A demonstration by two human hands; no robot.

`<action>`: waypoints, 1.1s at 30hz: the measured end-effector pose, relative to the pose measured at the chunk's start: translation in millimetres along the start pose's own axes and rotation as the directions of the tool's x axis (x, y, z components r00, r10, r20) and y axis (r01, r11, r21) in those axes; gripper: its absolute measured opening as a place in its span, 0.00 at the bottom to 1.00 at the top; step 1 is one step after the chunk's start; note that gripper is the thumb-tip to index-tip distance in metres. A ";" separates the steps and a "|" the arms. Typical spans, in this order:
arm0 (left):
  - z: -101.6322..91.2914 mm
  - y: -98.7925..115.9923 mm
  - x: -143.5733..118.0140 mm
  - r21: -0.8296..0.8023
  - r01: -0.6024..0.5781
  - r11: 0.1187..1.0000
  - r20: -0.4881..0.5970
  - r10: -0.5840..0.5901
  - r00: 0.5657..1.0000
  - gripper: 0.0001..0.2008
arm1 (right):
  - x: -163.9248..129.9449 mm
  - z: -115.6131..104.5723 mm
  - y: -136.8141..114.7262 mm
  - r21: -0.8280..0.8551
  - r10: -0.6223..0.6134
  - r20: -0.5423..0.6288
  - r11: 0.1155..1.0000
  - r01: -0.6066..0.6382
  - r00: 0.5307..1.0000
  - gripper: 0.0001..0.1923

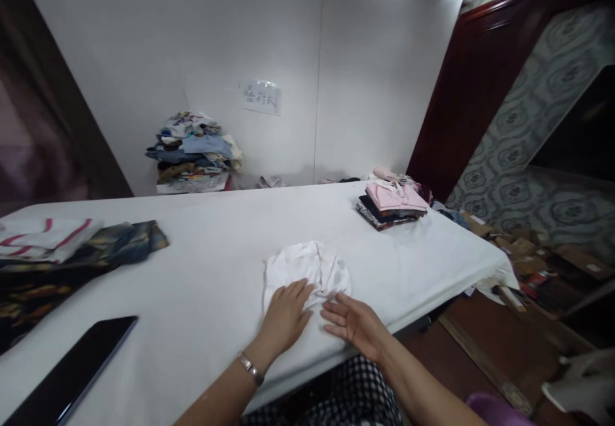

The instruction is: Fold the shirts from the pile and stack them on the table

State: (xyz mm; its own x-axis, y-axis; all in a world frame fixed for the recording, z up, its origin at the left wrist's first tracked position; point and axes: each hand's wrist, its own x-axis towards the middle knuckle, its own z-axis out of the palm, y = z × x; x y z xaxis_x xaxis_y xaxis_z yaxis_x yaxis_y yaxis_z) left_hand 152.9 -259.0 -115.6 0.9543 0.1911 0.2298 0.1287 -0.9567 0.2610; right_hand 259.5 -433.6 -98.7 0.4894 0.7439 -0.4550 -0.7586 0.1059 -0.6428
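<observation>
On the white-covered table [202,272] I see a flat black tablet [72,368] near the front left corner, dark patterned cloth with a red-striped white garment [43,237] at the left edge, and a folded pink-topped clothes stack [393,205] near the far right corner. A mixed clothes heap [195,150] sits beyond the far edge.

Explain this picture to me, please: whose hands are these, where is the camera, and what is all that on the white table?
There is no machine here. A person wears a camera on the head, looking down at their own hands. The left hand lies flat on a small white garment; the right hand rests open at its near edge. Neither grips anything. On the white table also lie a folded stack topped with pink, a striped cloth over dark patterned fabric, and a dark tablet. A clothes pile sits by the wall.
</observation>
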 end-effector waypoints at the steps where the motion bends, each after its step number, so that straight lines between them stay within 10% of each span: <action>1: -0.6 -0.8 3.6 0.013 0.000 1.000 0.011 0.000 1.000 0.24 | 3.7 3.8 -1.7 0.015 0.011 0.015 1.000 -0.011 1.000 0.16; 11: -23.2 -15.3 30.3 -0.040 0.216 0.976 0.079 -0.212 0.974 0.20 | 20.7 16.4 14.3 0.133 -0.109 -0.026 0.985 0.111 0.994 0.20; 23: 6.9 18.4 20.4 0.009 0.055 0.998 -0.041 -0.054 0.998 0.24 | 76.1 47.9 27.5 0.068 -0.337 -0.108 0.936 0.345 0.935 0.15; 33: 27.9 -85.3 -3.8 -0.170 0.172 0.970 -0.236 -0.210 0.949 0.23 | 66.0 36.1 -28.0 0.074 -0.386 -0.136 0.914 0.398 0.912 0.17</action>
State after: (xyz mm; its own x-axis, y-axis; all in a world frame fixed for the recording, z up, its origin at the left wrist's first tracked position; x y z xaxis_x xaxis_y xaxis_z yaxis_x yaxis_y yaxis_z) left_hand 145.8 -184.2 -164.9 0.8149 0.4338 0.3845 0.2435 -0.8582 0.4520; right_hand 297.5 -363.7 -88.5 0.7981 0.5480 -0.2505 -0.5304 0.4417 -0.7236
